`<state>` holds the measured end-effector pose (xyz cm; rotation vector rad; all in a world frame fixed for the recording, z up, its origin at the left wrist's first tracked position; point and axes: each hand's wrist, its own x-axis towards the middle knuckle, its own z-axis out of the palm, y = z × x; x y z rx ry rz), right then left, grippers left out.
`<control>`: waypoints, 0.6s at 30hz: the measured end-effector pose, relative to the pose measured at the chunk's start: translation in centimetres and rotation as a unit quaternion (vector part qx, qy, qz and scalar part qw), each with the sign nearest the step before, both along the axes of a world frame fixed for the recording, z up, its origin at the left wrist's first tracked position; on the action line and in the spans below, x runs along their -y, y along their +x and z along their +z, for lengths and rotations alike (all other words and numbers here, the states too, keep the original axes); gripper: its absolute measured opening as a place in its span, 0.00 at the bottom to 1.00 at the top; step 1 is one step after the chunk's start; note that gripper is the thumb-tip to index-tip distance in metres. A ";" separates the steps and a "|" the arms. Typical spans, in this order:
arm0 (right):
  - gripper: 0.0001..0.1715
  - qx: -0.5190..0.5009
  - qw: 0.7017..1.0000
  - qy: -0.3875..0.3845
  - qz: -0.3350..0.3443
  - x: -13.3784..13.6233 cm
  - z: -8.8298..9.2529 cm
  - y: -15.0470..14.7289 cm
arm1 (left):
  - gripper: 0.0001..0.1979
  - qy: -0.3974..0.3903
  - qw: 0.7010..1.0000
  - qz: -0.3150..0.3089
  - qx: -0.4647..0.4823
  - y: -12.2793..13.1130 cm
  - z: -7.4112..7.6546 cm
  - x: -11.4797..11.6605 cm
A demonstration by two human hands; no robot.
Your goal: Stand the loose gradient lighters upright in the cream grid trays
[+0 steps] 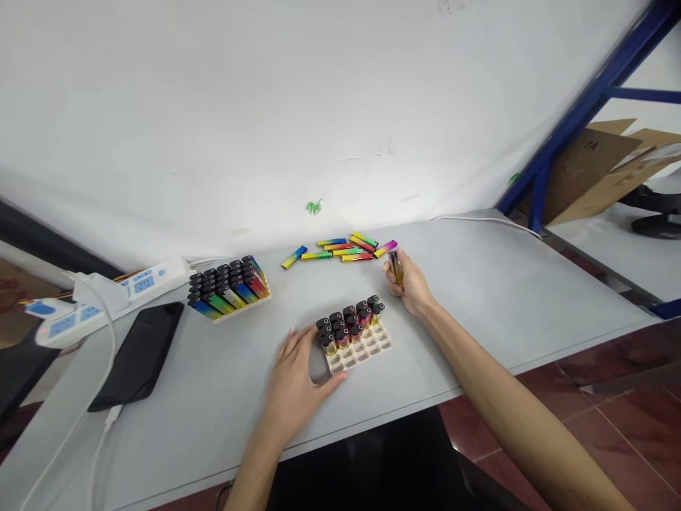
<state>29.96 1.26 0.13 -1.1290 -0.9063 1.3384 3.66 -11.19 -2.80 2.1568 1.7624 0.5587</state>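
My left hand [298,387] spans the left end of a cream slotted tray [367,349], its thumb at the front edge and its fingers by the back left corner. Several lighters [343,337] with black tops and shiny pink or gold bodies stand upright in the tray's rear and left slots; slots at the front and right are bare. Beyond the tray's right end, my right hand [412,284] is closed around a gold lighter with a dark top [394,264]. Its lower part is hidden by the fingers.
Loose rainbow-coloured lighters [345,248] lie near the wall. A second tray packed with lighters [228,287] stands at left. Further left are a black phone [138,355], a white power strip [143,280] and cables. Cardboard boxes [596,170] stand behind the blue frame [540,188] at right.
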 end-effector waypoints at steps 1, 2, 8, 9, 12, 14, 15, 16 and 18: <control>0.31 -0.002 1.000 0.001 -0.006 0.0 -0.1 0.0 | 0.39 0.000 1.000 0.000 -0.001 0.0 0.0 0.0; 0.33 -0.003 1.000 0.003 -0.012 -0.1 -0.1 0.1 | 0.39 0.000 1.000 -0.001 -0.003 0.0 0.0 0.0; 0.30 -0.002 1.000 -0.016 -0.018 -0.3 -0.3 0.1 | 0.39 0.010 1.000 -0.007 -0.003 -0.1 -0.1 0.1; 0.30 -0.001 1.000 -0.017 -0.020 -0.3 -0.3 0.0 | 0.39 0.011 1.000 -0.006 -0.003 -0.1 -0.1 0.1; 0.29 0.002 0.999 -0.021 -0.027 -0.4 -0.4 -0.1 | 0.39 0.012 1.000 -0.005 -0.006 -0.1 -0.3 0.0; 0.29 0.002 0.999 -0.022 -0.029 -0.3 -0.4 -0.1 | 0.40 0.013 1.000 -0.005 -0.008 0.0 -0.4 -0.1; 0.29 0.002 0.999 -0.021 -0.030 -0.3 -0.3 -0.1 | 0.40 0.013 1.000 -0.005 -0.008 0.0 -0.4 -0.1; 0.30 0.000 0.999 -0.020 -0.030 -0.2 -0.3 -0.1 | 0.39 0.013 1.000 -0.005 -0.009 0.0 -0.4 0.0; 0.33 -0.007 0.999 -0.020 -0.029 -0.1 -0.2 -0.1 | 0.39 0.010 1.000 -0.004 -0.008 0.0 -0.3 0.0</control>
